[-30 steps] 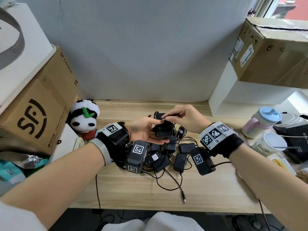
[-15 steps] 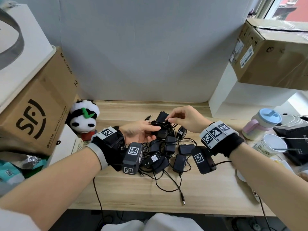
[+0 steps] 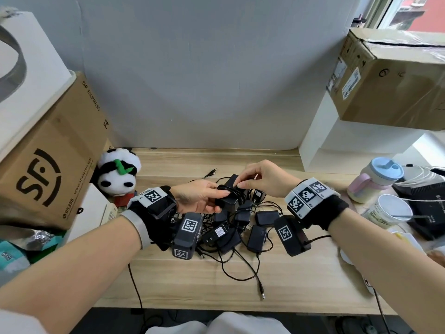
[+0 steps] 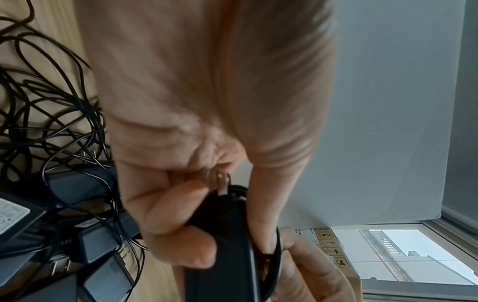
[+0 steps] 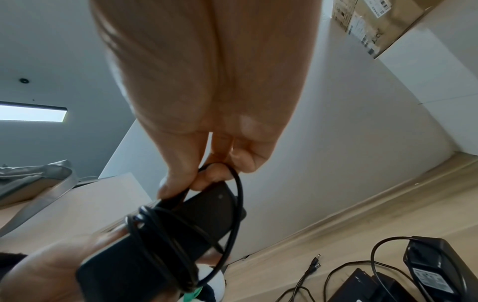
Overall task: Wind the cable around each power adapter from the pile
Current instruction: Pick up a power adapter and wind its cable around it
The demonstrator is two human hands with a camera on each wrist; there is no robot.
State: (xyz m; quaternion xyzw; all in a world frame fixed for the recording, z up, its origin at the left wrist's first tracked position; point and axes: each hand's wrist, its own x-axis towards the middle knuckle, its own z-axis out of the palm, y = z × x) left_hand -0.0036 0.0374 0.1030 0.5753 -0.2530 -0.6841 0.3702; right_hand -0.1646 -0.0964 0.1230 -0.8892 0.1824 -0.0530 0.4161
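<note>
A black power adapter (image 3: 228,197) (image 4: 227,245) (image 5: 155,245) is held above the pile, with several turns of its thin black cable (image 5: 165,235) wound round its body. My left hand (image 3: 204,197) (image 4: 181,224) grips the adapter from the left, thumb on top; its metal prongs show at my palm in the left wrist view. My right hand (image 3: 255,179) (image 5: 196,179) pinches the cable end against the adapter's top. Below lies the pile of black adapters (image 3: 240,225) with tangled cables on the wooden desk (image 3: 216,285).
A panda plush (image 3: 118,172) and an SF cardboard box (image 3: 53,165) stand at the left. Cups (image 3: 390,210), a bottle (image 3: 375,179) and a black device crowd the right edge. A loose cable plug (image 3: 262,294) lies near the desk's front edge. Another box (image 3: 395,75) sits on a white shelf.
Both hands have kept the adapter and shifted it slightly left and lower over the pile. The right hand's pinch on the cable has moved along the adapter's top.
</note>
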